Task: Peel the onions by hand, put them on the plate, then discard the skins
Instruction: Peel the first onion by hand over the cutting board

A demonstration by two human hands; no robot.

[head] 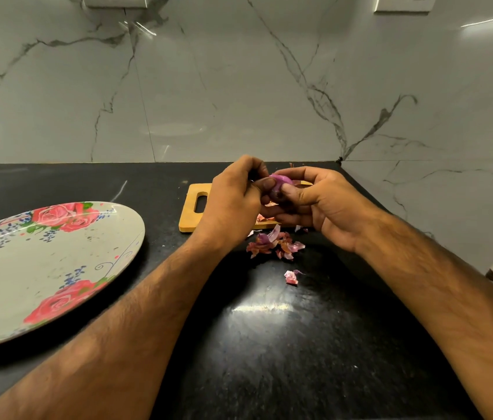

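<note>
Onion (280, 184): small, purple, glossy, gripped between left hand (236, 201) and right hand (324, 204), above the counter (269, 344) near its back edge. Skins (272, 245): loose pink-brown pile mid-counter; one scrap (291, 276) lies apart, frontward. Plate (57, 268): oval, rose-patterned, flat at the left edge.

— Camera position?
— On my head. One wide-angle view, facing forward and down over the counter (272, 334).
— How near?
— Close. Both my forearms run in from the bottom edge. My left hand (233, 201) and right hand (327, 207) meet at the onion (278, 181), just above centre. The wall (239, 86) fills the upper part. The left edge cuts the plate (42, 268).
</note>
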